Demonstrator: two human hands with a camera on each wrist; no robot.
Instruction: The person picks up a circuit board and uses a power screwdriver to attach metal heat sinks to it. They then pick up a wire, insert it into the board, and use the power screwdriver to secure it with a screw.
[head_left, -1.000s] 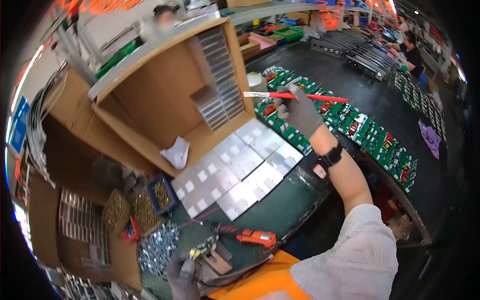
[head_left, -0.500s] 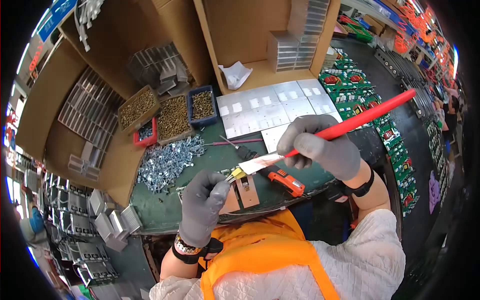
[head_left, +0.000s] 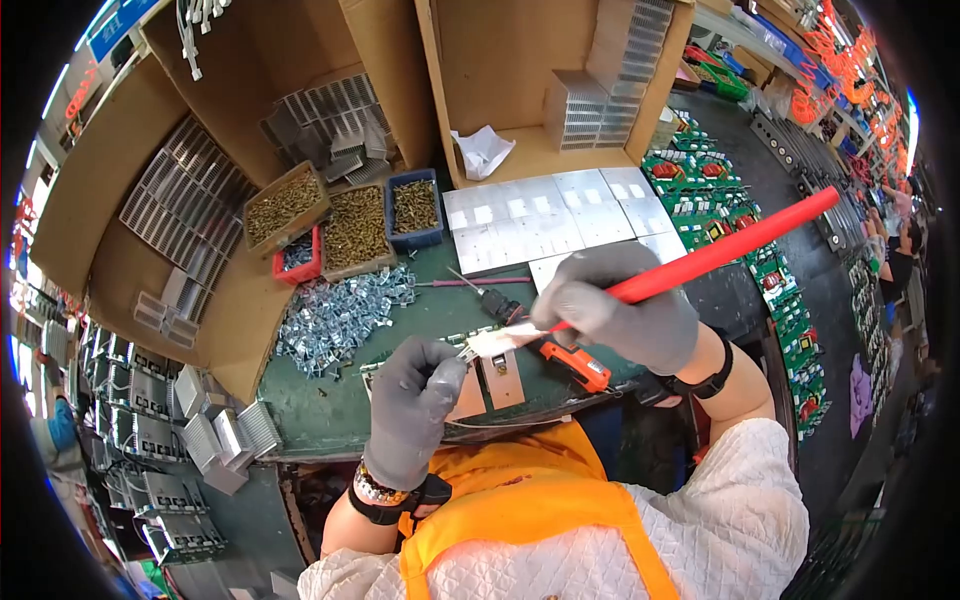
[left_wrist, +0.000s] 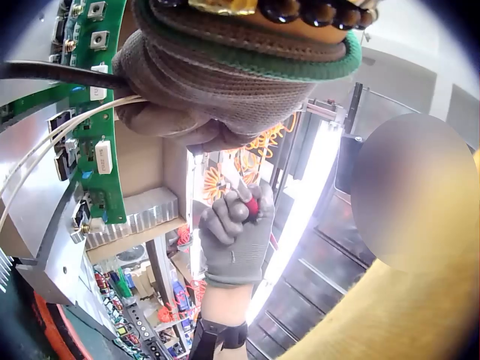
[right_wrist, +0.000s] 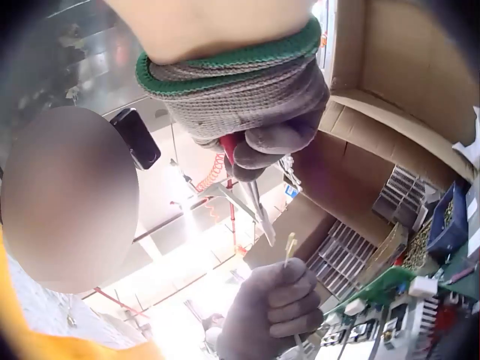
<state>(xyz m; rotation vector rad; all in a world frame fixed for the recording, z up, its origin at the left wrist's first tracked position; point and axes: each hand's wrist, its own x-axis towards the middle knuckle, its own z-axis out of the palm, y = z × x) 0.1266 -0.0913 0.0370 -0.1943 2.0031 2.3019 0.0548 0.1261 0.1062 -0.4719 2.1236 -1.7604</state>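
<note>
The gloved right hand (head_left: 622, 312) grips a red-handled brush (head_left: 735, 243), its pale flat tip (head_left: 500, 340) pointing left. In the right wrist view the brush tip (right_wrist: 262, 225) is close to a small yellowish part with thin leads (right_wrist: 290, 244) pinched by the left hand (right_wrist: 271, 309). The gloved left hand (head_left: 412, 410) has its thumb and fingers together on this part, mostly covered by the brush tip in the head view. Under the hands are brown plates (head_left: 502, 380) and an edge of green circuit board (left_wrist: 105, 150).
An orange-black power screwdriver (head_left: 575, 366) lies right of the plates. Loose metal clips (head_left: 335, 318), bins of brass screws (head_left: 357, 225) and silver plates (head_left: 510, 228) stand beyond. Cardboard boxes (head_left: 505, 60) back the bench; circuit boards (head_left: 775, 285) line the right.
The right hand has come down and left from over the boards, bringing the brush tip to the left hand's part. The left hand has risen over the bench edge, and the head view has turned down.
</note>
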